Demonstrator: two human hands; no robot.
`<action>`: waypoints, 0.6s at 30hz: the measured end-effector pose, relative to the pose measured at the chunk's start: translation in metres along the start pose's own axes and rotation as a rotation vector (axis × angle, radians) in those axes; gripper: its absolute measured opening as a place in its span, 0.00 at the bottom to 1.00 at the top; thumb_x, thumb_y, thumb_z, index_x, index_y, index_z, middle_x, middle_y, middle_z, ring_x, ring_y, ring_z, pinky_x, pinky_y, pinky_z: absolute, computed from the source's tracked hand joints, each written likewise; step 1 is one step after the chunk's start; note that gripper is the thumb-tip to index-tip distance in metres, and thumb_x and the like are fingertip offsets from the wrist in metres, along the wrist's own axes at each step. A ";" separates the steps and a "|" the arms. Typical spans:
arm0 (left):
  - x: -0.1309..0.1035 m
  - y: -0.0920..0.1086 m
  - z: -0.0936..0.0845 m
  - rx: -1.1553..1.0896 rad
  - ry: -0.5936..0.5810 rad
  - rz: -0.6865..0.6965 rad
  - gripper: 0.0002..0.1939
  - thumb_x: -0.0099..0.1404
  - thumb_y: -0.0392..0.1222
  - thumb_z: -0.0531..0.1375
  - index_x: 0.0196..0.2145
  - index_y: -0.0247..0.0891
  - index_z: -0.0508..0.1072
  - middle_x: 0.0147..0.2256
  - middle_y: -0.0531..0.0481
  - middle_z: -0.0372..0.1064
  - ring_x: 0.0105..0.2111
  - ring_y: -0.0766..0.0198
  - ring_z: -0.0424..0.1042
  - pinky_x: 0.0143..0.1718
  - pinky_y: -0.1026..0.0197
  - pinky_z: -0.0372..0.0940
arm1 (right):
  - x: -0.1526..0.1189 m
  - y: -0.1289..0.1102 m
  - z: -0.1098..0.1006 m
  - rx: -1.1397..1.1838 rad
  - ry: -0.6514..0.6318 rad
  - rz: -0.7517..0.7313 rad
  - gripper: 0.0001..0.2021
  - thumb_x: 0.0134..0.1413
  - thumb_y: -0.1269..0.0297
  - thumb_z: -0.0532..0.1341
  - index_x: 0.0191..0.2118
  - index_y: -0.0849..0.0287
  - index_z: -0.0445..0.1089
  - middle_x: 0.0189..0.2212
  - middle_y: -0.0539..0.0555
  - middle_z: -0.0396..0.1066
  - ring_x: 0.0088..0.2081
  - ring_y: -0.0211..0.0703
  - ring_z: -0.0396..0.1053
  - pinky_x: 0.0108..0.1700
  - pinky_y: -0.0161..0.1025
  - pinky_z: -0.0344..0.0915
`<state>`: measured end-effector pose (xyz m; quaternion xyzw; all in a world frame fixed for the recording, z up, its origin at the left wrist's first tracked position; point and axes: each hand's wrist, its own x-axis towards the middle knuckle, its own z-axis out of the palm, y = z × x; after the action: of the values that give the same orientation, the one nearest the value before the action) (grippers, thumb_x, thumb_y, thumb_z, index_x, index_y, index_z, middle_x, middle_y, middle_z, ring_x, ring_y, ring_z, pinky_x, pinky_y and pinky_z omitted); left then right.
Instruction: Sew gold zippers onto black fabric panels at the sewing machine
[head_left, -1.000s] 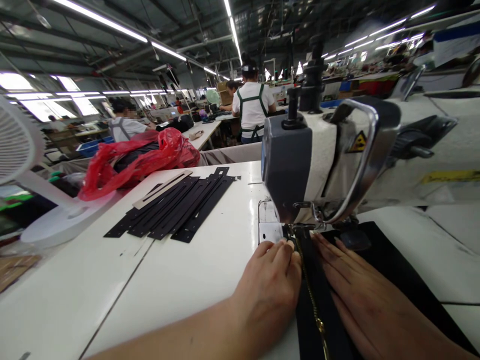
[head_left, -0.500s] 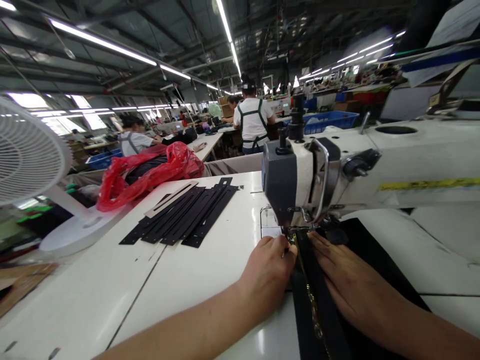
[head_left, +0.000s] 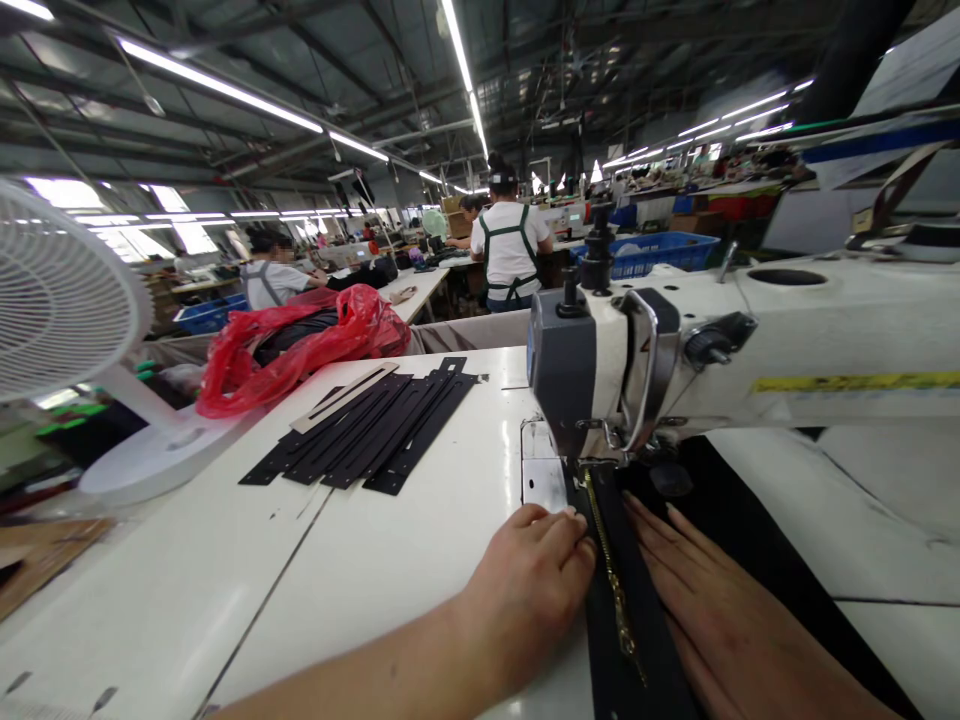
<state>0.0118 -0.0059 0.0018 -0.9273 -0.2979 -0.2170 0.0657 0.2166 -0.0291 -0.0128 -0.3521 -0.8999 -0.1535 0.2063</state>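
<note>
nearest us, our left hand lies knuckles up with fingers curled, pressing the left edge of the black fabric panel, grasping nothing that we can see; our right hand lies flat and released on the same panel, its wrist cut off by the frame's lower edge; between the hands runs the brass-toothed zipper, whose far end disappears under the white industrial sewing machine, the needle hidden behind the head; farther left on the white table lies a fan of black slotted strips, then a red plastic bag whose contents are hard to make out; a white fan is cut off at left; beyond, a person in a green-strapped apron stands facing away.
</note>
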 end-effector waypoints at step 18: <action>0.019 -0.031 0.013 0.049 -0.102 -0.047 0.09 0.66 0.32 0.50 0.33 0.31 0.70 0.30 0.45 0.65 0.30 0.59 0.66 0.34 0.56 0.67 | 0.024 0.028 0.020 0.270 -0.118 0.104 0.28 0.57 0.73 0.50 0.63 0.60 0.45 0.56 0.62 0.60 0.57 0.50 0.58 0.56 0.54 0.59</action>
<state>0.0124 0.0319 -0.0018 -0.9280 -0.3277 -0.1634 0.0679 0.2154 0.0126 -0.0151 -0.3756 -0.9036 0.0006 0.2060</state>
